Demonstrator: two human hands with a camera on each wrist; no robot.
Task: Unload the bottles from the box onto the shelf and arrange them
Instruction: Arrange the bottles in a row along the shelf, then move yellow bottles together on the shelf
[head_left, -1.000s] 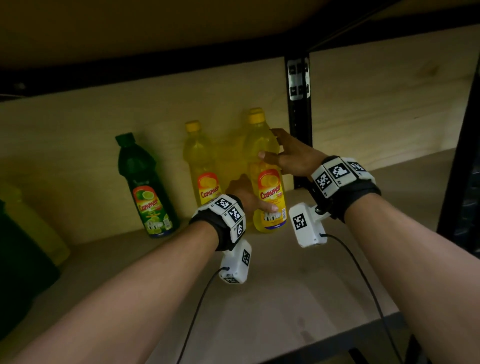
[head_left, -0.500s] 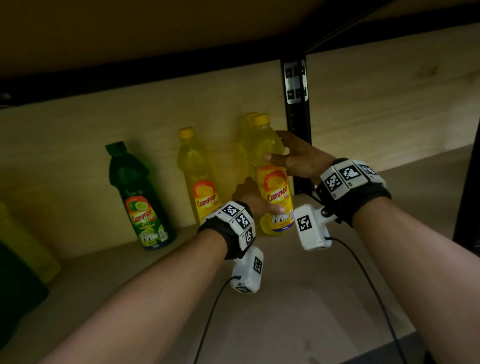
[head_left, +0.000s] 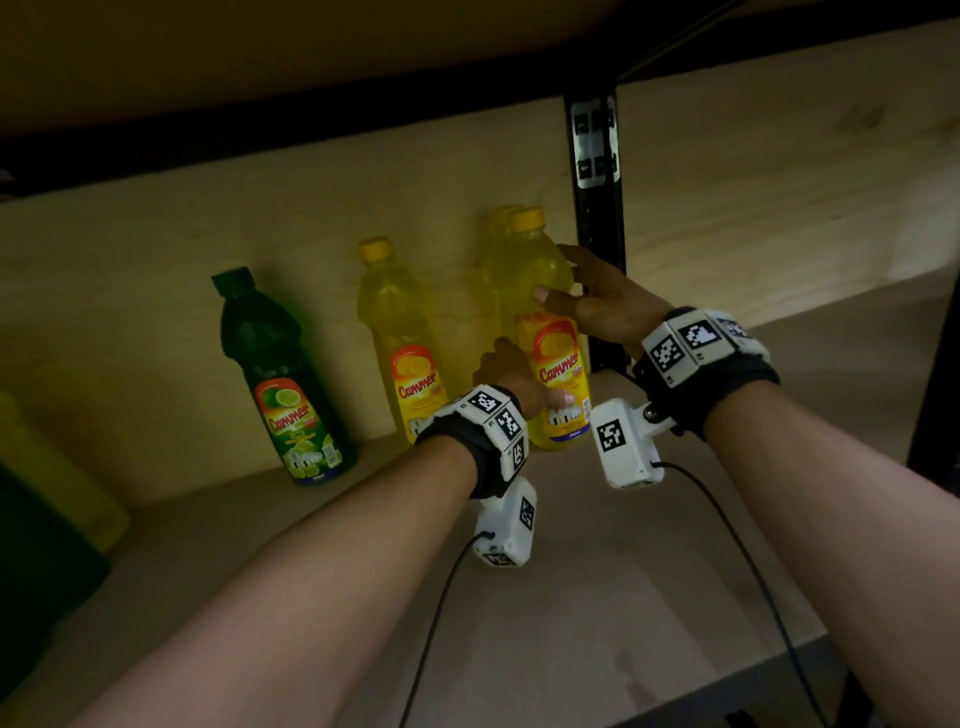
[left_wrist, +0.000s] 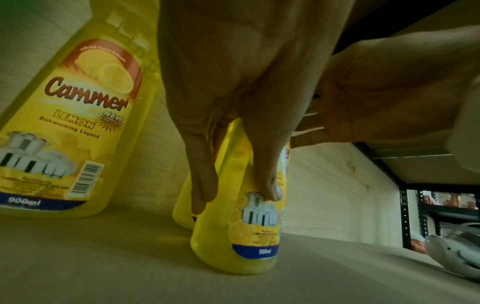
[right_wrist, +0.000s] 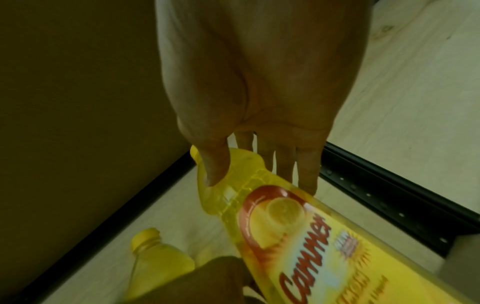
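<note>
Standing upright on the shelf (head_left: 597, 597), cap up, the front yellow bottle (head_left: 553, 332) is near the back panel, just left of the black post (head_left: 597, 234). Its label reads "Cammer", with "900ml" on the blue band. The left hand (head_left: 511, 376) holds its lower part, thumb on the label; the right hand (head_left: 602, 306) holds its shoulder with curled fingers. Another yellow bottle (head_left: 498, 270) stands directly behind. Further left are a lemon bottle (head_left: 402, 338) marked "LEMON Dishwashing Liquid" and a green bottle (head_left: 280, 374).

Upright yellow lemon bottle (head_left: 553, 332) on shelf (head_left: 597, 597), another directly behind
</note>
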